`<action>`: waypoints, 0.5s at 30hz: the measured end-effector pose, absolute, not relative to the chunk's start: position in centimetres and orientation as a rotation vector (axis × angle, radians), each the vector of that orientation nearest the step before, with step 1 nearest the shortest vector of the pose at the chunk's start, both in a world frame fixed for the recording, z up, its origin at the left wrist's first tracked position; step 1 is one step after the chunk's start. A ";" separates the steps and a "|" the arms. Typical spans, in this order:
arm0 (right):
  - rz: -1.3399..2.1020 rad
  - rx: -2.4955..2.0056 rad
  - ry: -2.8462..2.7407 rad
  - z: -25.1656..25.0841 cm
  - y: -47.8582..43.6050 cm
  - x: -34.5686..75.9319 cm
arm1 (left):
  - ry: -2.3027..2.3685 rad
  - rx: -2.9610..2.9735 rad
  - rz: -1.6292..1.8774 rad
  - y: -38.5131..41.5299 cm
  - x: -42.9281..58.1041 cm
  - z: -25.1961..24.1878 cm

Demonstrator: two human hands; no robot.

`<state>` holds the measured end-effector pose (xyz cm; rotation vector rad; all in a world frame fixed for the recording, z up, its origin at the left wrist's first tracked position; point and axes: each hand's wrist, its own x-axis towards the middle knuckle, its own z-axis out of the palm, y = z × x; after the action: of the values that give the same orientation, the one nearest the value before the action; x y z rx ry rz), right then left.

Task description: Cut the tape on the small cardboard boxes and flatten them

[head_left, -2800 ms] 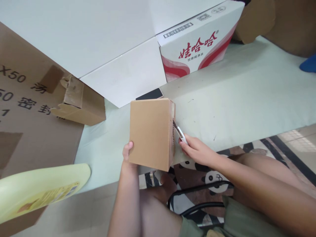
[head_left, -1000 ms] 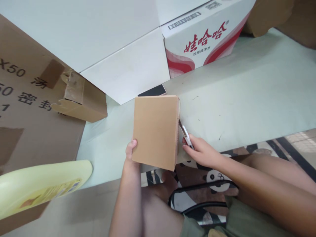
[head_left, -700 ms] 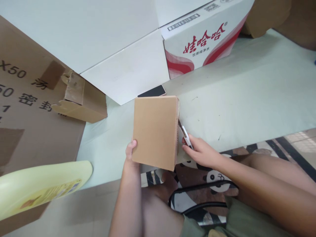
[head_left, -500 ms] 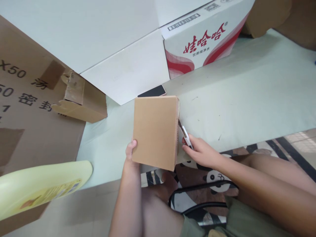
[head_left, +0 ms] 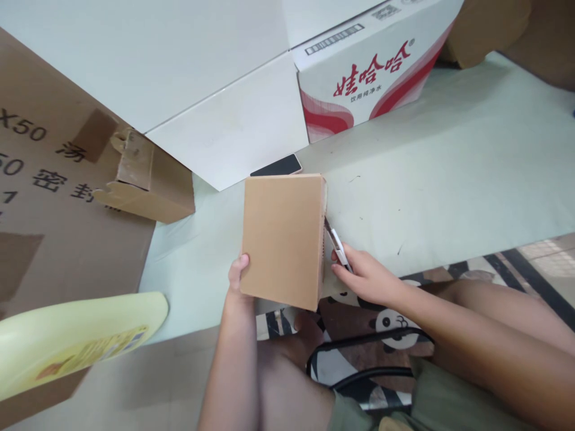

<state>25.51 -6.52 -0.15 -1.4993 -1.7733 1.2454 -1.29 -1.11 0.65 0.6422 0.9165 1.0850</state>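
Observation:
A plain brown cardboard box (head_left: 282, 239) stands in the middle of the head view, its broad face toward me. My left hand (head_left: 238, 272) grips its lower left edge, thumb on the front and the other fingers hidden behind. In my right hand (head_left: 359, 272) is a white utility knife (head_left: 339, 246), held closed between thumb and fingers. The knife's dark blade end meets the box's right side, where a ragged edge shows. How deep the blade sits cannot be made out.
Behind the box lies a dark phone (head_left: 281, 165) on the pale green cloth (head_left: 449, 179). White cartons (head_left: 233, 131) and a red-and-white carton (head_left: 368, 84) stand at the back. To the left are a small opened carton (head_left: 157, 185), a large printed carton (head_left: 27, 233) and a light green bottle (head_left: 81, 335).

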 end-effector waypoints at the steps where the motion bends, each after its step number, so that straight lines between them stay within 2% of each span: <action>1: 1.245 -1.499 -1.772 -0.1 -6.5 25.5 | 0.918 0.640 1.086 -1.1 -1.3 0.7; 15: 1.237 -1.494 -1.770 -0.5 -6.5 25.6 | 0.922 0.629 1.095 -1.1 -1.2 0.6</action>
<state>25.56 -6.50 -0.49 -1.4945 -1.7705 1.2374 -1.22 -1.15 0.63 0.6287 0.9215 1.0953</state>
